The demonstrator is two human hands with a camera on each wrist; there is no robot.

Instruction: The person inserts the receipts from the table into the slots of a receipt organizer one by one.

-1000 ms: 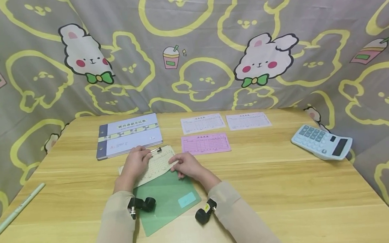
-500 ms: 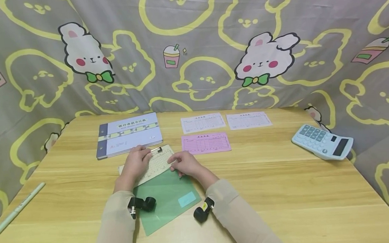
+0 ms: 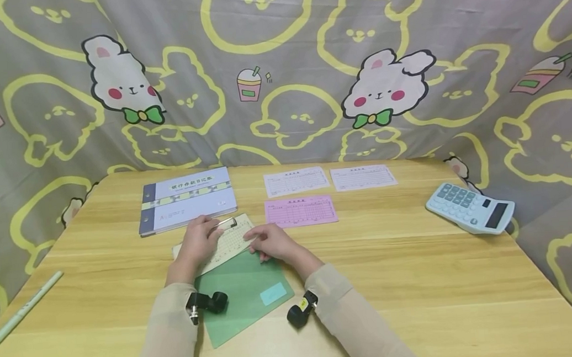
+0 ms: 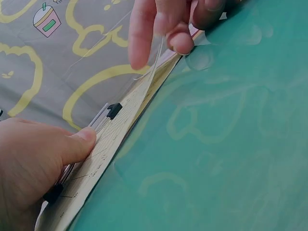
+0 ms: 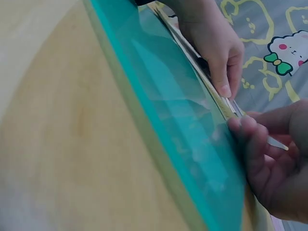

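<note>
A cream sheet pad with a printed grid (image 3: 231,243) and a metal clip with black ends (image 3: 233,222) lies over the top part of a green folder (image 3: 245,300). My left hand (image 3: 197,245) grips the pad's far left edge, its thumb on the clip bar, as the left wrist view shows. At the pad's right end, my right hand (image 3: 274,242) pinches a sheet edge between thumb and fingers. That edge stands slightly lifted off the layers below in the left wrist view (image 4: 144,91). Fingers partly hide the pad's ends.
Behind the pad lies a blue-and-white ledger book (image 3: 188,201). Two white slips (image 3: 296,181) (image 3: 363,177) and a pink slip (image 3: 300,211) are at the back middle. A calculator (image 3: 469,208) is at the right, a pale green pen (image 3: 21,313) at the far left.
My right fingertips have shifted slightly left along the sheet. My left hand keeps its place on the pad. The head view has moved a little.
</note>
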